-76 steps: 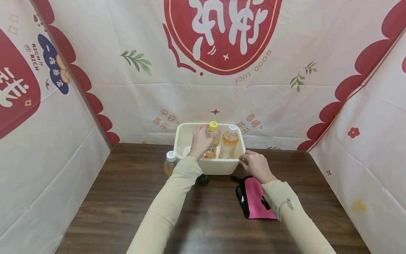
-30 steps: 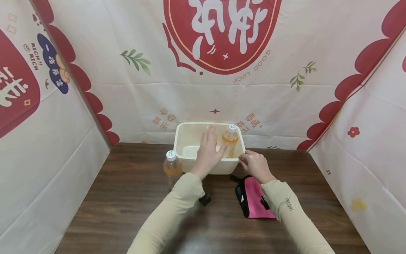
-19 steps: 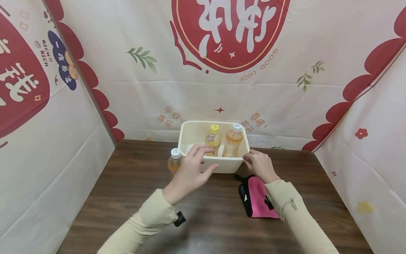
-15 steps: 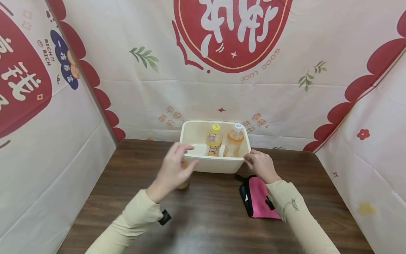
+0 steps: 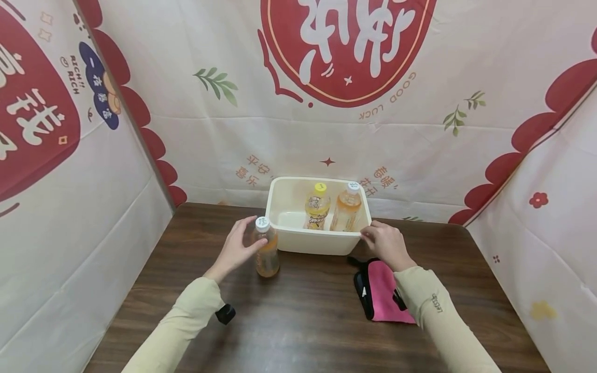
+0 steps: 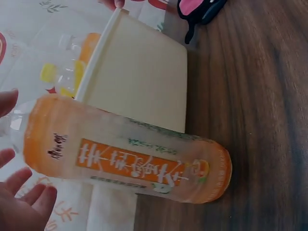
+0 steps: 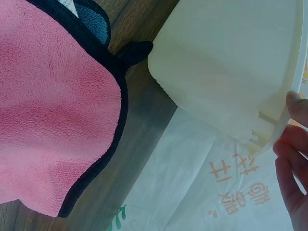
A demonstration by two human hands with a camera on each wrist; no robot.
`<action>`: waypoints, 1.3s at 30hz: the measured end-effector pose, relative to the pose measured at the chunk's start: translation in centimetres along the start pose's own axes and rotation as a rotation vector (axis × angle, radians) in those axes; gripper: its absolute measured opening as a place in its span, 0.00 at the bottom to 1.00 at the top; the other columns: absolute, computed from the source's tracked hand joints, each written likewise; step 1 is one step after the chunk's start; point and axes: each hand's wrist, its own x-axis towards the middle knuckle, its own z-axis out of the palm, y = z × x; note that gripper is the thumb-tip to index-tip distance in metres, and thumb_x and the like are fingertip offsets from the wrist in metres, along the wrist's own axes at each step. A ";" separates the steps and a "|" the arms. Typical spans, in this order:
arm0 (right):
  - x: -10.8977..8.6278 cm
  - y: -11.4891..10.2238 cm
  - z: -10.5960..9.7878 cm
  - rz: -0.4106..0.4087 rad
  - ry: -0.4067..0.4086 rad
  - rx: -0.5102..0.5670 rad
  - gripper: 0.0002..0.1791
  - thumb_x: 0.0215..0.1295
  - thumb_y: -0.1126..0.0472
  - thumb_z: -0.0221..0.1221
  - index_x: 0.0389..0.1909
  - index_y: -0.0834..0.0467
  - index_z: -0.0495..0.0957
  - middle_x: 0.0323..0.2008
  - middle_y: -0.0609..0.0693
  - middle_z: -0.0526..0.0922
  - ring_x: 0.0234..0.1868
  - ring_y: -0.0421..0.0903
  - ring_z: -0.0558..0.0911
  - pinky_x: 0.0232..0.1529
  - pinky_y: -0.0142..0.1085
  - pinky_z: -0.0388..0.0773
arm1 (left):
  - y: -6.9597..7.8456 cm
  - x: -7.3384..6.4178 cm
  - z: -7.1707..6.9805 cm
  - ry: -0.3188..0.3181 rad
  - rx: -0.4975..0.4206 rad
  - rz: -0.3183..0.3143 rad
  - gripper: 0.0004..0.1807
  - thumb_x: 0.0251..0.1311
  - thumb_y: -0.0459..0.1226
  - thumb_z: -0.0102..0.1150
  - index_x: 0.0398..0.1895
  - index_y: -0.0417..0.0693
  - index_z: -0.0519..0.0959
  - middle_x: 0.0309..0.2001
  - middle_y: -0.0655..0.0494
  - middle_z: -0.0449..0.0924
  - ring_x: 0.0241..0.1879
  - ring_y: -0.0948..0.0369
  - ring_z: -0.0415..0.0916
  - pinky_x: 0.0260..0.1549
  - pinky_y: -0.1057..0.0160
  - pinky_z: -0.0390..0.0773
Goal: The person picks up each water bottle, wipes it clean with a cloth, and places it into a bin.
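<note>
A clear plastic bottle with an orange label (image 6: 130, 154) and a white cap stands upright on the table, left of the cream plastic bin (image 5: 317, 242). My left hand (image 5: 235, 249) is spread about its upper part, thumb on one side and fingers on the other; the left wrist view shows a gap between fingertips and bottle. My right hand (image 5: 386, 243) pinches the bin's front right corner rim between thumb and fingers. Inside the bin stand a yellow-capped bottle (image 5: 317, 210) and, to its right, a white-capped bottle with orange drink (image 5: 346, 210).
A pink cloth with black edging (image 7: 62, 106) lies folded on the dark wooden table (image 5: 298, 321), beneath the right forearm. Printed white fabric (image 5: 298, 145) hangs close behind the bin and along both sides. The bin's left half shows bare floor.
My left hand has let go of the yellow-capped bottle in the bin, drawn back and moved left to the bottle outside. My right hand has stayed at the bin's corner.
</note>
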 end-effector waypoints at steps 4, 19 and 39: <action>-0.1 -0.1 0.0 0.000 0.002 -0.002 0.04 0.47 0.63 0.67 0.26 0.58 0.83 0.26 0.49 0.80 0.24 0.49 0.79 0.24 0.45 0.74 | -0.4 -0.1 0.7 -0.008 -0.033 0.000 0.28 0.55 0.40 0.61 0.57 0.40 0.66 0.52 0.43 0.68 0.53 0.48 0.67 0.49 0.50 0.71; -0.4 0.1 -0.3 -0.074 -0.005 -0.041 0.06 0.46 0.65 0.67 0.28 0.59 0.82 0.26 0.50 0.78 0.25 0.48 0.77 0.23 0.42 0.74 | 0.0 -0.4 1.2 -0.016 -0.029 -0.032 0.24 0.56 0.39 0.59 0.54 0.39 0.67 0.46 0.44 0.69 0.46 0.50 0.69 0.46 0.51 0.72; -10.3 0.1 -0.4 -0.117 -0.240 -0.121 0.32 0.47 0.40 0.62 0.55 0.50 0.74 0.60 0.65 0.65 0.60 0.64 0.65 0.52 0.62 0.61 | -0.3 -0.2 1.2 -0.070 -0.036 -0.076 0.23 0.59 0.40 0.57 0.55 0.41 0.65 0.48 0.45 0.67 0.50 0.49 0.68 0.50 0.50 0.70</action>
